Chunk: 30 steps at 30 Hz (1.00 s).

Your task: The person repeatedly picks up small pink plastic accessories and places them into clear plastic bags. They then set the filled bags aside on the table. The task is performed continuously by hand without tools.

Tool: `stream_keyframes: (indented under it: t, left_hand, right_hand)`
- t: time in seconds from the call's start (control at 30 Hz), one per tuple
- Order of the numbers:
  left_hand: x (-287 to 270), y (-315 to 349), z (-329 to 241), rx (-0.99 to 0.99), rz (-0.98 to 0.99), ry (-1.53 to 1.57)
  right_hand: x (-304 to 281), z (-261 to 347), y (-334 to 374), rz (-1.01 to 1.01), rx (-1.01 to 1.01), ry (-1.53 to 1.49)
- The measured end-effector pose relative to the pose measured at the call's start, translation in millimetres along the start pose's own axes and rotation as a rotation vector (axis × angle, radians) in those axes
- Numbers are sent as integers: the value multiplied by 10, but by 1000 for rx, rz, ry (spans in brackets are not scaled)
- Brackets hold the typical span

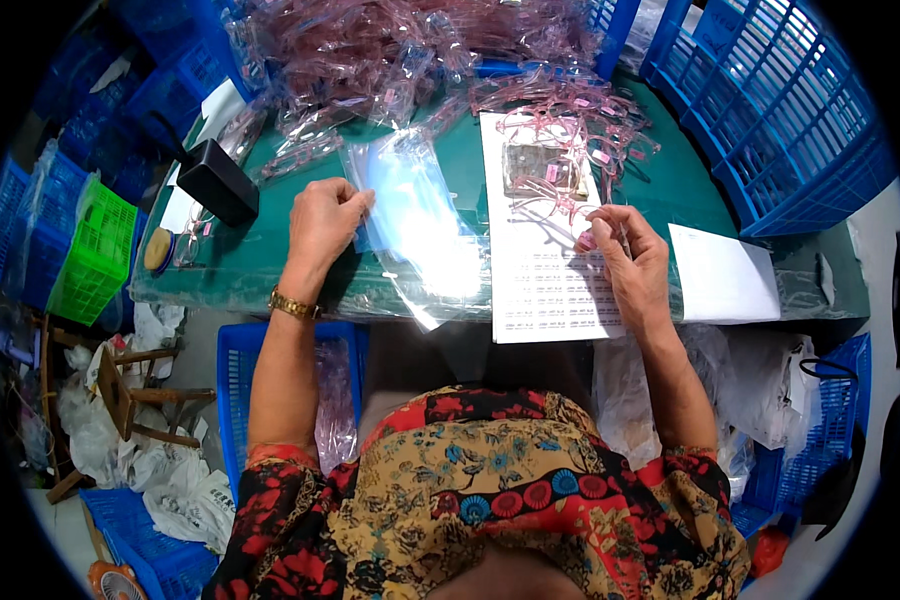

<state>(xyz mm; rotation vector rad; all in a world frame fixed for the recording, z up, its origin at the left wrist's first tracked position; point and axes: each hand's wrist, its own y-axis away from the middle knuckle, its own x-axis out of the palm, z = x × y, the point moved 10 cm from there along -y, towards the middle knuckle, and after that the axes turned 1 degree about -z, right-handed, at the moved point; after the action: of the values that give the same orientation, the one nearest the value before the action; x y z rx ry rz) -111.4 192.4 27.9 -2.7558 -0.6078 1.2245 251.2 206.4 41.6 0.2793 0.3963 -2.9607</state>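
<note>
A stack of clear plastic bags [410,190] lies on the green table and glares under the light. My left hand [322,225] is closed at its left edge, thumb and forefinger pinching a bag there. My right hand [630,255] is closed on pink eyeglasses [565,205], held over a white printed sheet [550,300]. Beyond the sheet's far end, more pink eyeglasses [610,115] lie in a loose heap, some with small pink tags. Under part of that heap is a dark patterned flat piece [532,170].
Bagged pink eyeglasses [370,50] are piled high at the back. A tall blue crate [770,120] stands at right beside a white paper [725,275]. At left are a black box [218,182] and a green basket [95,245]. A blue crate [235,400] sits below the table edge.
</note>
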Motion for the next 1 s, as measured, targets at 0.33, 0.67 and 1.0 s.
stream_keyframes:
  t: [0.33,0.67,1.0]
  left_hand:
    - [-17,80,2,-175,269,340]
    - [-94,271,198,-247,-16,879]
    - [268,543,-185,-353,257,1475]
  right_hand:
    - [17,128,-13,33,-67,292]
    - [29,67,24,95,44,120]
    - [394,582,489,178,-135,-48]
